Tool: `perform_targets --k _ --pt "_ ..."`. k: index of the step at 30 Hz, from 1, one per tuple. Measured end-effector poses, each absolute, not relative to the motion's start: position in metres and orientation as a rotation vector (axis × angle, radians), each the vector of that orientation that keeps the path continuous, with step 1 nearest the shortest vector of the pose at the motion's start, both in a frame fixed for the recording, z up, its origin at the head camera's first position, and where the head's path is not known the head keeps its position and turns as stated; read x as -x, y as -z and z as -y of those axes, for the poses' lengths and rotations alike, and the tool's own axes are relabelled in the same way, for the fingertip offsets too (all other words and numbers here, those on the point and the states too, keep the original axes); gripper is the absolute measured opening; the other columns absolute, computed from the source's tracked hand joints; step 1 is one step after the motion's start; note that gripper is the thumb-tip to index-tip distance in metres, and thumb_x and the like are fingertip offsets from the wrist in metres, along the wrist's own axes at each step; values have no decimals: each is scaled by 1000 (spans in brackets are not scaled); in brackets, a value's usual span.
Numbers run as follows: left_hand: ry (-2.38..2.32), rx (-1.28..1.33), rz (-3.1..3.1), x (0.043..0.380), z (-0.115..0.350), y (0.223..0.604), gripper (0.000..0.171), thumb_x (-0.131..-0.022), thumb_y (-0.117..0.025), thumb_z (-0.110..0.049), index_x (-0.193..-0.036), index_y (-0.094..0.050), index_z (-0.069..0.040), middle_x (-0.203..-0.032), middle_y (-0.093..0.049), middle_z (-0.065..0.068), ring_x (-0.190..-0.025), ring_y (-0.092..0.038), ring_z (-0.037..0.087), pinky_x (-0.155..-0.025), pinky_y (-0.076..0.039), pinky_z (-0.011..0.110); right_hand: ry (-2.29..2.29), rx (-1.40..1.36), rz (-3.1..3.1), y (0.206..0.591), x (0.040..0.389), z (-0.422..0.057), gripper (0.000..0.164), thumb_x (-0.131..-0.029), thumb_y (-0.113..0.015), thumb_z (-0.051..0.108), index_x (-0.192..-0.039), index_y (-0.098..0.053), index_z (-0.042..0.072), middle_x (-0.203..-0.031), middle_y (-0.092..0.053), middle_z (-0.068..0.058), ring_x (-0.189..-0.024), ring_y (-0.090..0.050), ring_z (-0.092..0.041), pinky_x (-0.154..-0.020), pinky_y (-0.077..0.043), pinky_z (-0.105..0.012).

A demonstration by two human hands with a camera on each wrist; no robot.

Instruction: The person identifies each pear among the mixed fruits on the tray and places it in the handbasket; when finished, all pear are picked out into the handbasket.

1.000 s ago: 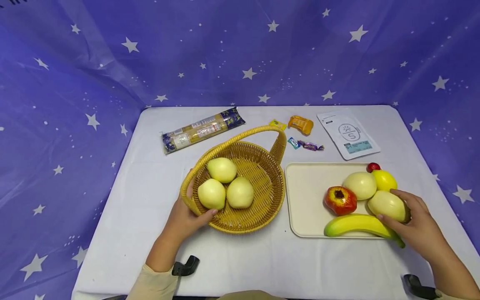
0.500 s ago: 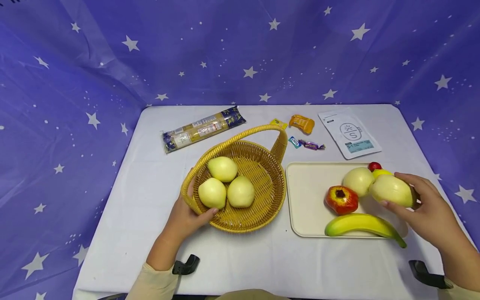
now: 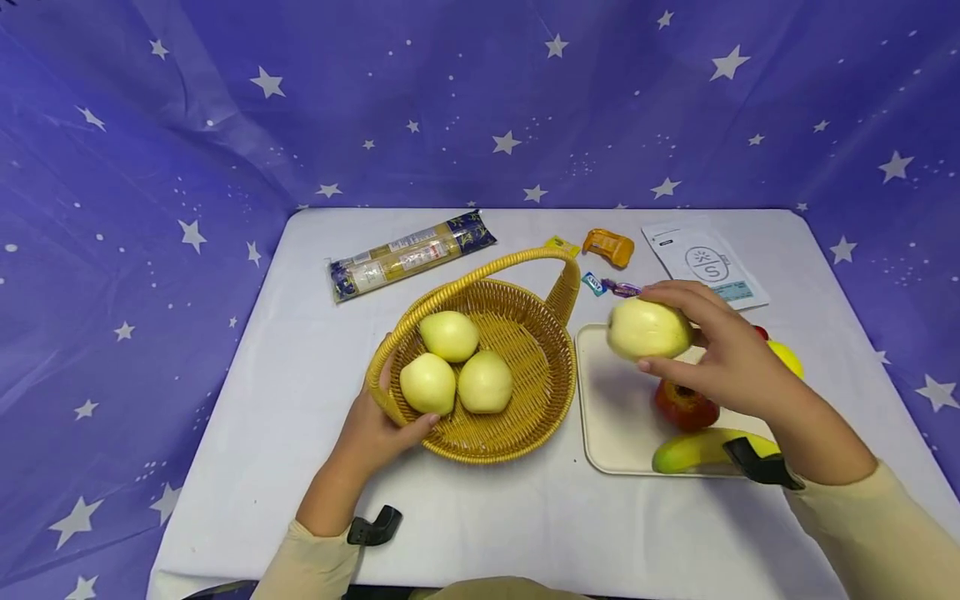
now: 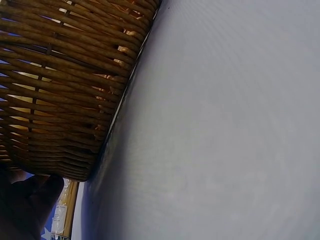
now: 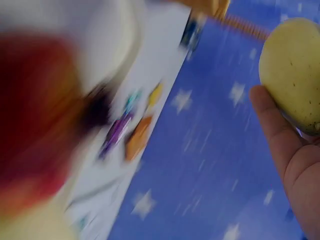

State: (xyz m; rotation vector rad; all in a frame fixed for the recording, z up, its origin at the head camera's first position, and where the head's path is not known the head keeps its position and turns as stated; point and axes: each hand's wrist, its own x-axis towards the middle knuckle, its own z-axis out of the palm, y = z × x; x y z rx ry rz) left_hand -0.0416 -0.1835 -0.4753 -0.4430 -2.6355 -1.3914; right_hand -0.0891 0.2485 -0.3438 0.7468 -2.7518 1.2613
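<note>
In the head view my left hand (image 3: 375, 433) grips the near left rim of a round wicker basket (image 3: 528, 342), thumb over the edge. Three pale yellow-green fruits (image 3: 485, 382) lie in the basket's left half. My right hand (image 3: 727, 354) holds another pale yellow-green fruit (image 3: 647, 329) between thumb and fingers, raised over the cream tray (image 3: 611, 446). Under that hand and forearm sit a red pomegranate (image 3: 684, 407) and a banana (image 3: 690, 454), both partly covered. A yellow fruit (image 3: 787, 358) peeks out past the wrist. The right wrist view shows the held fruit (image 5: 292, 75) at close range.
Behind the basket lies a pack of noodles (image 3: 412, 254). Wrapped sweets, among them an orange packet (image 3: 609, 247) and a purple candy (image 3: 620, 288), rest near the handle. A white pouch (image 3: 705, 262) is at the back right. A starry purple curtain (image 3: 450, 108) borders the table.
My right hand has lifted the pale fruit off the tray and carried it left and away from me, towards the basket. The left hand still holds the basket's rim in the same place.
</note>
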Motion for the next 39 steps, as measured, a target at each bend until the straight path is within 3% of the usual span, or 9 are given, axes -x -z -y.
perform_targets --k 4,8,12,16,22,29,36,39 --pt "1431 448 2617 44 184 476 110 -69 -86 -35 -155 -19 -23 -145 -43 9 -130 -43 19 -105 -35 45 -1228 -996 2788 337 100 -203 71 -73 -86 29 -136 -53 28 -138 -45 10 -121 -46 -12 -95 -44 -29" --pt "1455 439 2611 43 183 472 117 -69 -86 -33 -157 -9 -28 -152 -34 2 -135 -38 22 -109 -31 45 -1233 -1220 2737 340 112 -161 68 -77 -81 40 -137 -51 29 -137 -46 11 -125 -44 -12 -97 -43 -41" --pt "1500 454 2575 39 176 453 120 -69 -87 -24 -157 -5 -26 -157 -26 1 -135 -38 31 -110 -29 48 -1247 -1313 2691 345 128 -127 67 -78 -81 38 -137 -52 24 -136 -46 10 -124 -44 -11 -98 -43 -38" --pt "1523 447 2575 35 172 439 120 -70 -86 -19 -157 -4 -28 -157 -24 3 -135 -39 33 -110 -28 48 -1206 -1223 2821 352 143 -101 65 -78 -79 40 -135 -53 24 -130 -47 6 -111 -50 -11 -89 -47 -34" --pt "1532 418 2597 34 172 436 122 -69 -86 -18 -157 -2 -27 -156 -28 5 -133 -40 33 -109 -30 48 -1095 -968 3117 363 161 -77 63 -77 -78 45 -129 -56 16 -116 -52 -3 -98 -52 -17 -79 -50 -34" --pt "1556 415 2576 34 174 440 121 -68 -87 -17 -157 -5 -23 -152 -34 14 -131 -41 36 -107 -31 52 -1136 -832 3215 367 172 -77 66 -77 -80 41 -130 -55 10 -118 -50 -7 -97 -53 -20 -76 -51 -35" --pt "1496 427 2597 41 181 470 121 -68 -87 -29 -157 -6 -27 -154 -31 5 -134 -40 26 -108 -31 45 -1102 -929 3197 366 178 -74 54 -78 -79 38 -121 -59 13 -103 -58 -2 -88 -56 -18 -72 -50 -33" --pt "1464 428 2612 43 182 475 120 -69 -86 -35 -157 -6 -28 -155 -30 3 -133 -40 24 -108 -32 44 -1046 -943 3231 366 181 -72 55 -79 -78 37 -123 -56 13 -105 -57 -3 -90 -56 -18 -73 -50 -33"
